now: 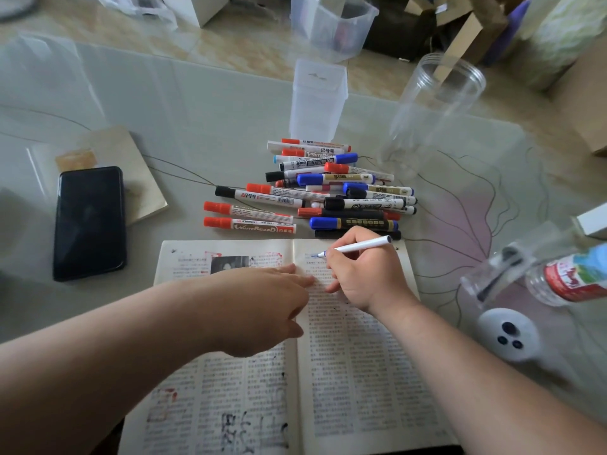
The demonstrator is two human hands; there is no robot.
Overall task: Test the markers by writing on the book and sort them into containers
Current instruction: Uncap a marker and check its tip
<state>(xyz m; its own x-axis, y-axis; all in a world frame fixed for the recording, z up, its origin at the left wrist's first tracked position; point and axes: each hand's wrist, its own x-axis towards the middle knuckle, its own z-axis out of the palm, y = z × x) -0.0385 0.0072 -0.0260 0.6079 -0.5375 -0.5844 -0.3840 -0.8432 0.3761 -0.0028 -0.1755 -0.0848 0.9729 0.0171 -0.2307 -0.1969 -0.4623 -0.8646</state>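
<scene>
Right-hand fingers [348, 239] curled in a writing pinch round a slim white marker [361, 246], its blue tip on the top margin of the right page of the open book [361, 372], where a short blue stroke [313, 256] shows. Left-hand fingers [295, 277] straight and close together, pressed flat across the gutter just below and beside the tip. The right hand [364, 277] rests its heel on the printed text; the left hand [259, 310] lies palm down on the left page.

Beyond the book's top edge, a loose pile of capped markers [328, 192] in red, blue and black lies on the counter [197, 126], its nearest pens just beside the writing knuckles. Behind the pile stand a square translucent container [317, 100] and a tall round clear jar [437, 103], neither visibly holding any markers.

Likely hazards, as judged:
- fresh ink may smear if the right heel or the left fingertips slide over the stroke
- the tip could mark the left fingers, which lie so near it
- lifting the left hand could let the pages spring up
- a knuckle nudge may roll pens out of the pile
- setting this marker down near the pile would mix tested with untested
- the tall jar looks light and could tip when a pen is dropped against its rim
</scene>
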